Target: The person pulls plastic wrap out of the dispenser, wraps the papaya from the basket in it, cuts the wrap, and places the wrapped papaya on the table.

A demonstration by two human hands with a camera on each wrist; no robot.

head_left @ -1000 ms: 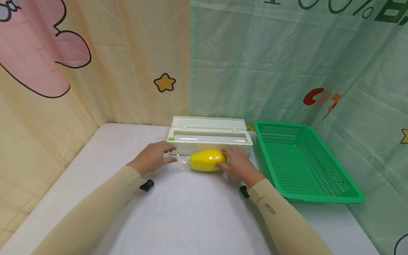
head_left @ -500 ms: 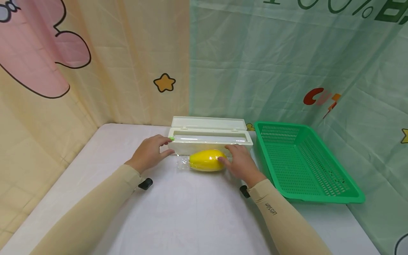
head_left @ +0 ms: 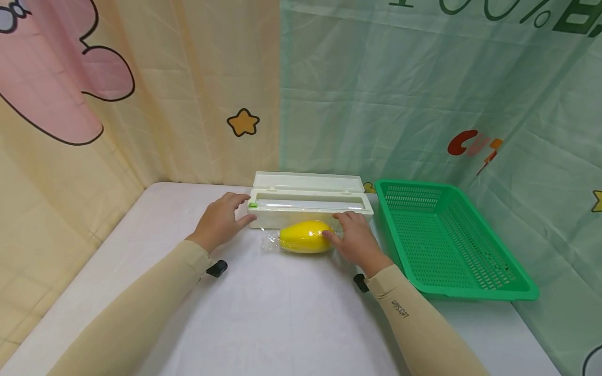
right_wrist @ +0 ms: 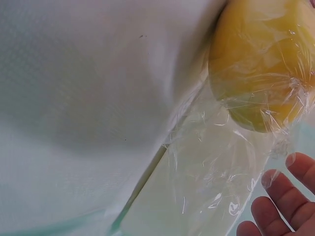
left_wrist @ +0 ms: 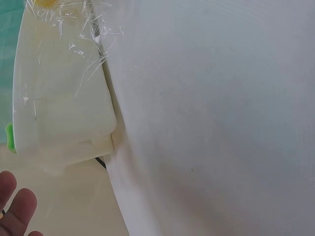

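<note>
A yellow mango-shaped fruit [head_left: 304, 236] lies on its side in clear plastic wrap [right_wrist: 211, 162], with crumpled film trailing from its left end. Right behind it stands a white wrap dispenser [head_left: 282, 218], lid raised, a roll inside and a green slide cutter [head_left: 253, 205] at its left end. My left hand [head_left: 220, 220] is spread beside that end, fingertips by the cutter, holding nothing. The thumb of my right hand [head_left: 357, 241] rests at the fruit's right end. Its other fingers [right_wrist: 283, 191] extend along the film by the dispenser's front.
A green perforated basket [head_left: 403, 250] stands at the right, close to the dispenser. White cloth covers the table [head_left: 277, 313]. Printed curtains [head_left: 329, 104] hang along the back and sides.
My left hand has moved up from beside the film's end to the dispenser's left end. My right fingers have shifted slightly off the fruit toward the dispenser's front. The fruit has stayed put.
</note>
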